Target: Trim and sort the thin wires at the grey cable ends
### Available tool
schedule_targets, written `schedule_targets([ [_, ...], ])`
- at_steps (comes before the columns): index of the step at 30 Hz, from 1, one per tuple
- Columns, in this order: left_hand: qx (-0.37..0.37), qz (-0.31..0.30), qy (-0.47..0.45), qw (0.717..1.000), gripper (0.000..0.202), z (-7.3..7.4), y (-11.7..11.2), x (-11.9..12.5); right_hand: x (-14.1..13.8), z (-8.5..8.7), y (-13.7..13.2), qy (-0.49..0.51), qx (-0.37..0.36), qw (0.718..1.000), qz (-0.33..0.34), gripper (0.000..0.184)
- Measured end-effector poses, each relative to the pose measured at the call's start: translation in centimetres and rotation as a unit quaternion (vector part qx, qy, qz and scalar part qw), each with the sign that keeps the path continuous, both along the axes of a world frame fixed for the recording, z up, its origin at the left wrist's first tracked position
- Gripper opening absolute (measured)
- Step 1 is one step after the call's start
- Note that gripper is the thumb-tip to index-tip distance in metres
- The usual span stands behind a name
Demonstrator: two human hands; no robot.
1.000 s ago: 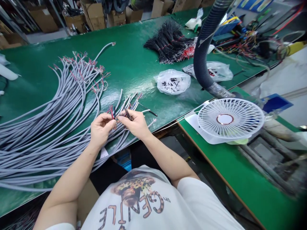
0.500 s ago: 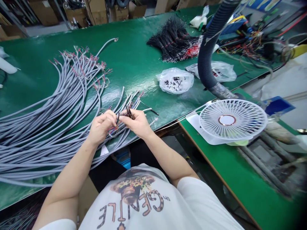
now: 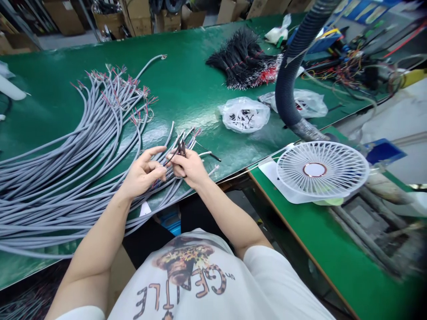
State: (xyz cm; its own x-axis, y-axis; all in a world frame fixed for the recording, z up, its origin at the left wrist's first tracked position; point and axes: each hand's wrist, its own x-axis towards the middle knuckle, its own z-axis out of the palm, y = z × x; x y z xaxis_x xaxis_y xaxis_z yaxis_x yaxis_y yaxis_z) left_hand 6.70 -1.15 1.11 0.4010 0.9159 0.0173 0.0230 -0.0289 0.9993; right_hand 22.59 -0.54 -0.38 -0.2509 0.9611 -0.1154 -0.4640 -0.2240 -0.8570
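The left hand [image 3: 143, 173] is open with its fingers spread, just above the grey cables [image 3: 66, 186] on the green table [image 3: 187, 75]. The right hand [image 3: 188, 168] pinches thin dark wires [image 3: 180, 149] that stick up from the cable ends

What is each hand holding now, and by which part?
The right hand pinches a slim dark pointed tool, maybe tweezers, by its lower part; the left hand is open, apparently holding nothing.

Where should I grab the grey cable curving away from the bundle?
Pinch the grey cable near its free end, from above: that stretch arcs alone over the green mat, apart from the bundle, so fingers should fit around it.
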Motion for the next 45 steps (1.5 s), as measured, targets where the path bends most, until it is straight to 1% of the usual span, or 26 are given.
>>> schedule_targets([
  [2,0.015,0.03,-0.013,0.999,0.059,-0.2,0.1,-0.1,-1.0,-0.5,0.5,0.032,-0.039,0.997,0.057,0.027],
  [4,0.022,0.049,-0.028,0.998,0.047,-0.4,0.3,-0.3,-1.5,-0.8,0.8,0.027,-0.046,0.995,0.087,0.028],
  [5,0.022,0.055,-0.033,0.998,0.04,-0.4,0.4,-0.3,-1.4,-0.9,0.9,0.008,-0.033,0.996,0.082,0.028],
  [6,0.018,0.061,-0.036,0.997,0.034,-0.5,0.4,-0.4,-1.0,-0.8,1.0,-0.023,-0.009,0.998,0.064,0.029],
  [8,0.007,0.074,-0.038,0.997,0.029,-0.5,0.5,-0.4,0.3,-0.5,0.9,-0.111,0.062,0.992,0.003,0.03],
  [10,0.0,0.079,-0.037,0.996,0.029,-0.4,0.5,-0.4,2.0,0.1,0.3,-0.204,0.138,0.968,-0.057,0.032],
  [12,-0.002,0.081,-0.036,0.996,0.03,-0.3,0.4,-0.4,3.3,0.7,-0.6,-0.277,0.198,0.936,-0.087,0.032],
  [15,-0.011,0.081,-0.035,0.996,0.031,-0.2,0.3,-0.3,3.8,1.2,-2.2,-0.342,0.259,0.899,-0.083,0.027],
  [19,-0.017,0.084,-0.035,0.996,0.031,0.1,0.3,-0.2,2.8,1.0,-3.3,-0.389,0.272,0.879,-0.045,0.025],
  [21,-0.017,0.085,-0.037,0.996,0.031,0.2,0.3,-0.2,2.3,0.9,-3.3,-0.404,0.274,0.872,-0.033,0.023],
  [26,-0.015,0.076,-0.041,0.996,0.032,0.1,0.3,-0.3,1.8,0.9,-3.1,-0.412,0.289,0.864,-0.03,0.021],
  [31,-0.022,0.054,-0.039,0.998,0.032,-0.2,0.4,-0.6,1.8,1.1,-3.1,-0.419,0.315,0.851,-0.024,0.021],
  [36,-0.028,0.027,-0.025,0.999,0.034,-0.1,0.5,-0.7,2.3,1.1,-2.6,-0.415,0.35,0.84,-0.012,0.022],
  [39,-0.041,0.009,-0.026,0.999,0.036,0.0,0.4,-0.8,2.7,1.2,-2.4,-0.411,0.355,0.84,-0.002,0.022],
  [43,-0.074,-0.003,-0.043,0.996,0.041,0.1,0.5,-1.0,3.0,1.4,-2.3,-0.422,0.37,0.828,0.011,0.022],
  [45,-0.088,-0.005,-0.049,0.995,0.044,0.1,0.7,-1.2,3.1,1.4,-2.4,-0.428,0.364,0.827,0.019,0.022],
])
